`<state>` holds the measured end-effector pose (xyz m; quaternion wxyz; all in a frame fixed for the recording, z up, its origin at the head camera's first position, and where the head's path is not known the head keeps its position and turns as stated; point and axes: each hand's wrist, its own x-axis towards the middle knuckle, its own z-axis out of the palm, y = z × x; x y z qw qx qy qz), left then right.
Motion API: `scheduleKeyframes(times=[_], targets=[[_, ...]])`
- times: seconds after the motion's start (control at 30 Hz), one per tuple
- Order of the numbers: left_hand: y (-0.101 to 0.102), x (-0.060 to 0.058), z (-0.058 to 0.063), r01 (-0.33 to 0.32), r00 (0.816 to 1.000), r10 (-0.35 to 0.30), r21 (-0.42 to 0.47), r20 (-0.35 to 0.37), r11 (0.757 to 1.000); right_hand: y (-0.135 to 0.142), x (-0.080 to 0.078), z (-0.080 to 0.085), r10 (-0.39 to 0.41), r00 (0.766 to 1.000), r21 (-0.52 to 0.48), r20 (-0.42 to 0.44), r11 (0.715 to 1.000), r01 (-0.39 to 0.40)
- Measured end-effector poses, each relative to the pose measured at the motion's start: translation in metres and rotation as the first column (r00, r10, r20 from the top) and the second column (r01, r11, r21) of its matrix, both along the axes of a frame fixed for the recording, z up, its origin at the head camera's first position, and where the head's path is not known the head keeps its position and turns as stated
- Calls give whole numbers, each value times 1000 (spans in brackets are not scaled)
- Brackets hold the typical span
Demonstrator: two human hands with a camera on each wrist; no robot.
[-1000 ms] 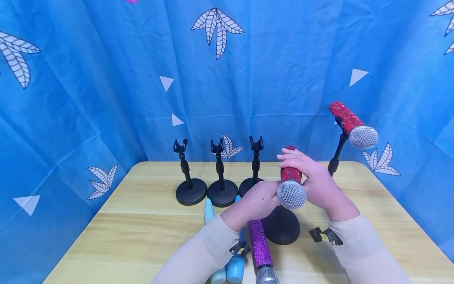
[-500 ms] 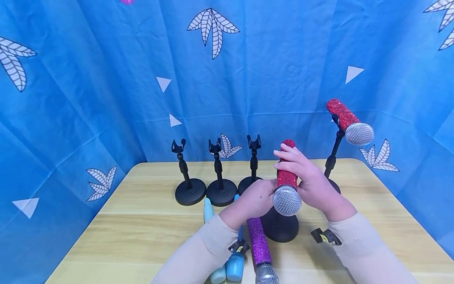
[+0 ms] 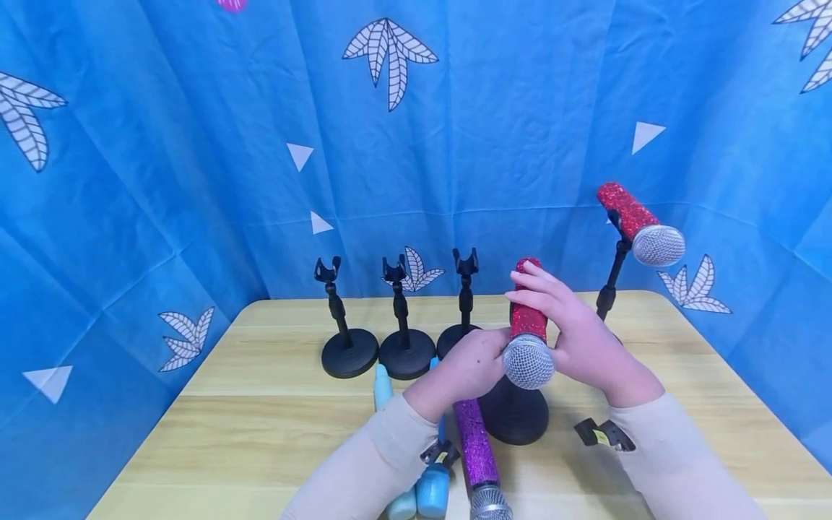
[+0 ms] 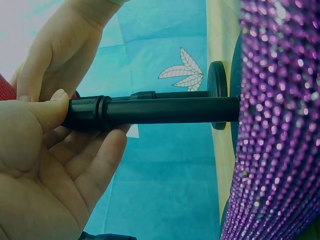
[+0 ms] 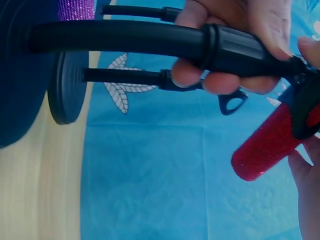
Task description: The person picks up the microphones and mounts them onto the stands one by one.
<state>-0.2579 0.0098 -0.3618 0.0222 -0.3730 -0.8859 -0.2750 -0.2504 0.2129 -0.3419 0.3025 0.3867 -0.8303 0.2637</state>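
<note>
My left hand (image 3: 471, 365) grips the upper post of a black microphone stand (image 4: 170, 111), its thumb and fingers wrapped around the collar below the clip. A glittery red microphone (image 3: 529, 321) with a silver mesh head sits in that stand's clip, tilted with the mesh toward me. Over the microphone's body lies my right hand (image 3: 578, 332), holding it with the fingers across the top; its thumb is hidden in the head view. The stand's round base (image 3: 516, 415) rests on the table, just beyond a purple glitter microphone (image 3: 477, 440) lying there.
Three bare stands (image 3: 349, 354) line the table's back left. Another red microphone (image 3: 629, 209) sits on a stand at the right rear. Pale-green (image 3: 383, 386) and blue (image 3: 432, 491) bottle-like things lie under my left forearm. A blue curtain (image 3: 390, 166) hangs behind the table.
The held red microphone has tilted slightly in the clip, and more of its red body shows. My right fingers have shifted a little on it; the left hand keeps its grip on the post.
</note>
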Motion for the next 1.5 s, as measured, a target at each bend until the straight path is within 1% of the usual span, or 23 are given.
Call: scheduleKeyframes(times=[0.17, 0.3, 0.37, 0.43, 0.5, 0.57, 0.67, 0.77, 0.83, 0.9, 0.93, 1.0, 1.07, 1.17, 1.27, 1.43, 1.5], targets=[[0, 2, -2, -10, 1000, 9, 21, 19, 1000, 7, 4, 4, -16, 1000, 39, -26, 999, 17], [1, 2, -2, -2, 1000, 1, 38, 24, 999, 21, 8, 10, -101, 994, 69, -49, 992, 104], [1, 3, -2, 0, 1000, -1, 38, 21, 999, 29, 12, 12, -155, 987, 76, -42, 984, 158], [2, 2, -1, 1, 1000, -1, 34, 19, 999, 36, 14, 12, -203, 979, 77, -11, 976, 204], [2, 2, 0, -1, 1000, 1, 29, 20, 1000, 41, 16, 9, -235, 970, 81, 60, 970, 230], [2, 2, 2, -5, 1000, 4, 25, 25, 1000, 45, 17, 4, -260, 954, 123, 148, 962, 243], [2, 1, 4, -12, 999, 11, 22, 33, 1000, 46, 16, -9, -277, 923, 234, 268, 948, 216], [2, 1, 5, -23, 999, 22, 19, 38, 1000, 40, 15, -25, -268, 889, 340, 372, 930, 137], [2, 1, 5, -30, 999, 29, 19, 43, 999, 34, 16, -36, -247, 862, 380, 443, 922, 68], [2, 1, 5, -38, 998, 37, 19, 55, 999, 27, 18, -45, -216, 830, 390, 514, 921, -2], [2, 1, 5, -40, 997, 39, 21, 61, 999, 24, 18, -50, -203, 818, 394, 538, 919, -31], [2, 2, 4, -43, 997, 41, 24, 68, 999, 17, 20, -58, -195, 787, 403, 585, 912, -74], [2, 2, 3, -41, 997, 40, 24, 67, 999, 11, 21, -65, -199, 766, 414, 611, 905, -94], [1, 3, 3, -36, 997, 34, 24, 65, 999, 5, 21, -71, -228, 740, 430, 632, 898, -90], [-1, 3, 4, -17, 997, 15, 30, 73, 999, 1, 19, -73, -251, 725, 434, 641, 898, -72], [-6, 2, 4, 34, 995, -38, 40, 89, 999, -2, 20, -72, -267, 716, 446, 646, 892, -71], [-7, 3, 4, 37, 996, -40, 35, 84, 999, -3, 21, -72, -268, 715, 450, 646, 890, -73]])
